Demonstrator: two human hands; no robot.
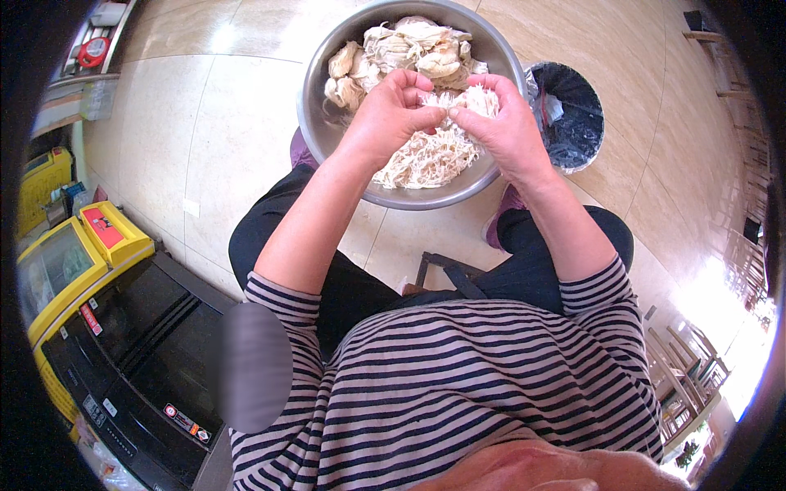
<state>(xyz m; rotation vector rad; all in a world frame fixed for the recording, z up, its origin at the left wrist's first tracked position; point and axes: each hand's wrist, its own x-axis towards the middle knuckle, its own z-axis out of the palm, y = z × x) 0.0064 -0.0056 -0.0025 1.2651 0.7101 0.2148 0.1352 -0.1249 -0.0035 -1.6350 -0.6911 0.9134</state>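
A wide steel basin [309,98] stands on the floor between my feet. Big pale pieces of what looks like cooked chicken [409,45] fill its far side. Nearer to me lies a heap of fine shredded chicken [430,161]. Over the basin's middle, my left hand [393,113] is closed, thumb and fingers pinching at pale shreds. My right hand [506,127] curls round a small clump of shredded chicken [483,100], its thumb tip close to the left thumb. The fingers partly hide what lies between them.
Just right of the basin stands a round bin [573,123] lined with a black bag. A yellow and black chest freezer [131,245] is at the left. Wooden chairs [688,376] stand at the far right. A dark stool frame [446,266] shows between my legs.
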